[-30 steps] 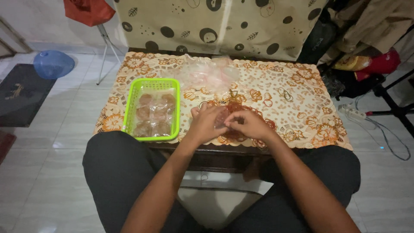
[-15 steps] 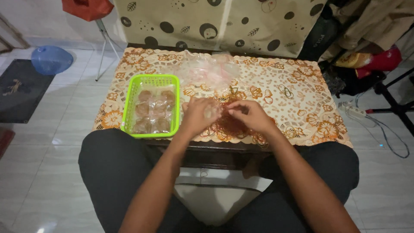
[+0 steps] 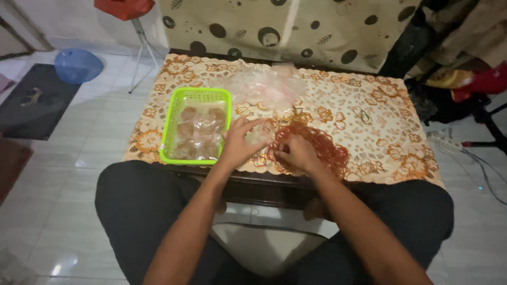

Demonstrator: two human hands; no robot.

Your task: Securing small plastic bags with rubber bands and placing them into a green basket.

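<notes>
My left hand (image 3: pixel 240 145) holds a small clear plastic packet (image 3: pixel 257 136) just right of a green basket (image 3: pixel 170 126). The basket holds several brown pieces wrapped in clear plastic (image 3: pixel 198 132). My right hand (image 3: pixel 297 153) rests with its fingers curled down on a pile of red rubber bands (image 3: pixel 325 145) near the table's front edge. Whether it grips a band is hidden by the fingers. The two hands are a short way apart.
The low table (image 3: pixel 369 121) has a cream and orange floral cloth. A heap of clear plastic bags (image 3: pixel 266 84) lies at the back. A blue bowl (image 3: pixel 78 65) and dark mat (image 3: pixel 37 100) are on the tiled floor, left. Cables (image 3: pixel 465 153) and clutter are at right.
The hands, which worked together on the packet, have parted. My left hand has carried the packet left, closer to the basket, and my right hand has dropped onto the rubber bands.
</notes>
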